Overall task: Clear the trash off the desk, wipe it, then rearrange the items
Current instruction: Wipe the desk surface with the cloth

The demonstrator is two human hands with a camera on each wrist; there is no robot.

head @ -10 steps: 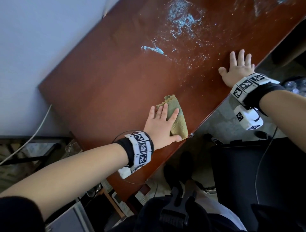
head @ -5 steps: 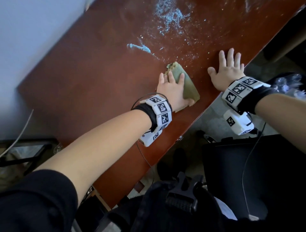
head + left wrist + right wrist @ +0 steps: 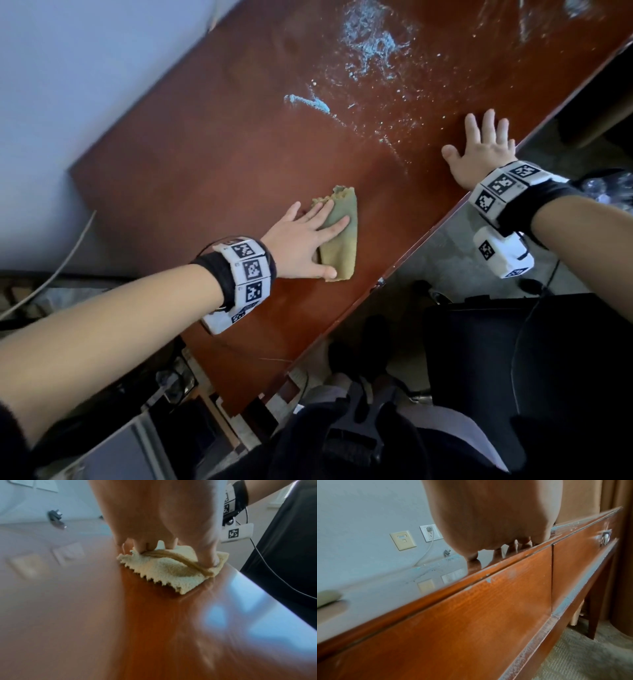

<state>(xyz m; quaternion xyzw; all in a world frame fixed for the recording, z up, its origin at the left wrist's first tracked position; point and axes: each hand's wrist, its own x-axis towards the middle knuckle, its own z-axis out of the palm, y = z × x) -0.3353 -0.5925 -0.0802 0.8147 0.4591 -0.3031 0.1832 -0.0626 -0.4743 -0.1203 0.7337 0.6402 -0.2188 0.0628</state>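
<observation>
A folded yellow-green cloth (image 3: 342, 236) lies on the reddish-brown desk (image 3: 212, 164), near its front edge. My left hand (image 3: 308, 236) presses flat on the cloth with straight fingers; the left wrist view shows the cloth (image 3: 164, 572) bunched under the palm (image 3: 163, 513). My right hand (image 3: 483, 150) rests flat on the desk top at the front edge, fingers spread, holding nothing. In the right wrist view the right hand (image 3: 491, 520) sits above the desk's front panel (image 3: 471, 615). Pale blue smears and specks (image 3: 370, 44) cover the far part of the desk.
A pale wall (image 3: 68, 85) runs along the desk's far side, with sockets (image 3: 430, 532) and a white cable (image 3: 51, 274). A black chair (image 3: 513, 359) stands at the desk front, on the right. A clear plastic bag (image 3: 613, 188) shows at the right edge.
My left hand slid the cloth away along the desk toward the smears, then back toward me and to the left. The right hand stayed planted at the front edge.
</observation>
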